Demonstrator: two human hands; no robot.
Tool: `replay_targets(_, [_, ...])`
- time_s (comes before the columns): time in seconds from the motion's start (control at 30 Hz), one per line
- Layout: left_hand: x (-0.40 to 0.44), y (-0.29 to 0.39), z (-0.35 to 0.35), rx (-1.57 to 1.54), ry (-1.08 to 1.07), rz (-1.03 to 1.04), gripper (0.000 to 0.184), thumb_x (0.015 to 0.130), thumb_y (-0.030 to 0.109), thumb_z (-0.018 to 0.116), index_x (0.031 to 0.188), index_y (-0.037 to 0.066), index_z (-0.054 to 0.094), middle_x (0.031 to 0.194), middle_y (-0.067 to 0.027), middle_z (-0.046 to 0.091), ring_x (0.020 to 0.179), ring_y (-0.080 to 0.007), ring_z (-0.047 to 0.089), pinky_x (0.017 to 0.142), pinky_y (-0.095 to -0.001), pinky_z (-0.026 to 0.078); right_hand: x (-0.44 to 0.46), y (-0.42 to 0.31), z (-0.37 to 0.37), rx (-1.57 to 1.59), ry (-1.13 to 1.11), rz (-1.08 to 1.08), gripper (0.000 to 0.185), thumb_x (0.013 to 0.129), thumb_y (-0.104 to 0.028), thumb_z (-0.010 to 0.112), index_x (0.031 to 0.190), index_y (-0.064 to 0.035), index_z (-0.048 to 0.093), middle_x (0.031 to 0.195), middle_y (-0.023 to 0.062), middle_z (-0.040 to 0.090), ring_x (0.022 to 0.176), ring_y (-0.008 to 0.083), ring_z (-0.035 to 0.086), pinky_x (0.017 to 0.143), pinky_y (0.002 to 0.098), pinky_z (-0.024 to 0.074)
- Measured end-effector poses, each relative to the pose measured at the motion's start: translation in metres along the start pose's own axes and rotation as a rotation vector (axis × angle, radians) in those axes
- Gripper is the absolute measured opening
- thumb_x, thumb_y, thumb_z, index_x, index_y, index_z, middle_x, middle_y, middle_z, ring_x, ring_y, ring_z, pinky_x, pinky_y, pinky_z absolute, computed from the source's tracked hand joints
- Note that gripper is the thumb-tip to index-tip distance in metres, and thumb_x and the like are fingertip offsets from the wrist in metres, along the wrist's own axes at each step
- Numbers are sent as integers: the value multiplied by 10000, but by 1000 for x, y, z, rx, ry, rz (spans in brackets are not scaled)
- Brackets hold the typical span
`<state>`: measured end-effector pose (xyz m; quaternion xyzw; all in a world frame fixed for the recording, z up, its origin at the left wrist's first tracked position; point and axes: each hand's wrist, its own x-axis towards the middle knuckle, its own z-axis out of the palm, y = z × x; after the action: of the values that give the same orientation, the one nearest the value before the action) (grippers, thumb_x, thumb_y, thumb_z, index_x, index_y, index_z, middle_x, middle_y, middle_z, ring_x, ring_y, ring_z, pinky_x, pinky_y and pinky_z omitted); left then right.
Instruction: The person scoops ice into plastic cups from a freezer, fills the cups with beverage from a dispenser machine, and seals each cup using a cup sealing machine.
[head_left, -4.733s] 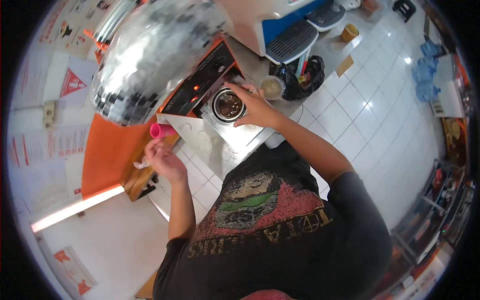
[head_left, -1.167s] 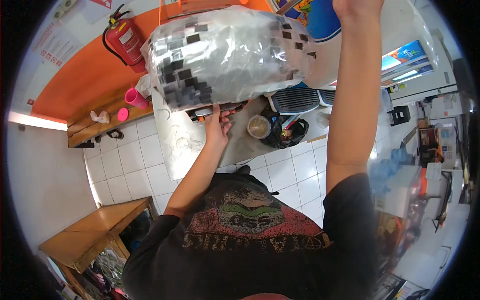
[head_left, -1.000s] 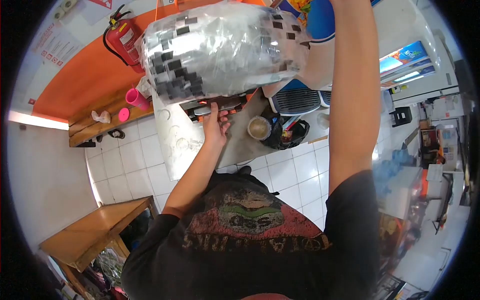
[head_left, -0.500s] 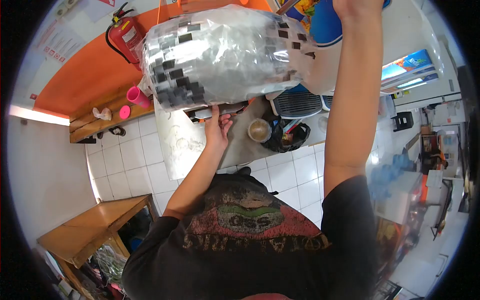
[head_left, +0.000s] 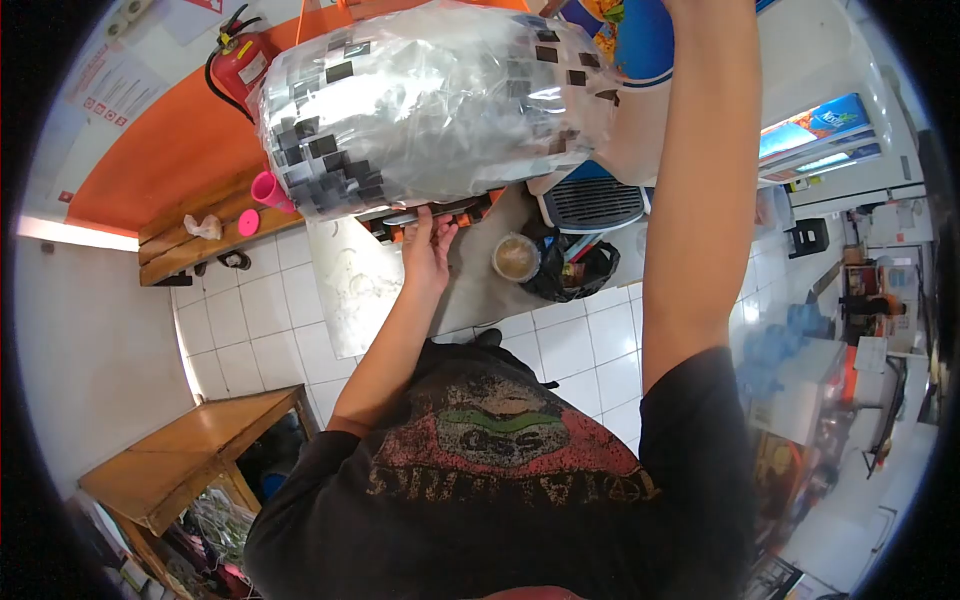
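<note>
A large bundle in clear plastic [head_left: 440, 105], patterned with black and grey squares, spans the upper middle. My left hand [head_left: 428, 250] is at its lower edge, fingers bent against a dark object with orange parts [head_left: 465, 215] that sits partly beneath the bundle; what the fingers grip is not clear. My right arm reaches up past the bundle's right end, and only the base of my right hand [head_left: 700, 8] shows at the top edge. Its fingers are out of the frame.
On the metal counter [head_left: 350, 290] stand a lidded tub [head_left: 516, 258], a black plastic bag [head_left: 580, 275] and a black drip tray [head_left: 597, 203]. A pink cup [head_left: 270, 190] is on the wooden bench [head_left: 180, 245]. A fire extinguisher [head_left: 240, 65] hangs behind.
The bundle has shifted slightly left and up in view. More of the orange and dark object shows beneath it, and my left hand's fingers now lie against that object.
</note>
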<state>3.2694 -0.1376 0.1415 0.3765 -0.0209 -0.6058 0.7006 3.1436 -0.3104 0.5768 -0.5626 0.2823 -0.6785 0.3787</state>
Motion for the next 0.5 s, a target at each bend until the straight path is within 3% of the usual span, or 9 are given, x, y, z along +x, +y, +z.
replay_targets(0.07, [-1, -2, -1, -3, 9, -7, 299, 914, 380, 681, 922, 93, 600, 874, -58, 660, 804, -119, 623, 827, -299, 574, -15, -4, -9, 66, -99, -74, 283, 941, -221, 529, 724, -46, 580, 666, 74, 575, 616, 185, 547, 616, 295, 450])
replay_targets(0.27, [-1, -7, -1, 26, 37, 15, 275, 927, 371, 668, 959, 106, 601, 878, -40, 647, 832, -124, 615, 843, -325, 564, -34, -8, -9, 103, -113, -179, 294, 957, -213, 521, 725, -43, 582, 660, 74, 573, 616, 184, 545, 618, 291, 447])
replay_targets(0.5, [-3, -6, 2, 11, 1, 59, 271, 937, 361, 657, 979, 103, 588, 880, -45, 644, 836, -128, 617, 858, -334, 566, -32, -4, -15, 115, -35, -178, 298, 958, -232, 525, 724, -56, 577, 653, 58, 561, 618, 179, 548, 608, 283, 445])
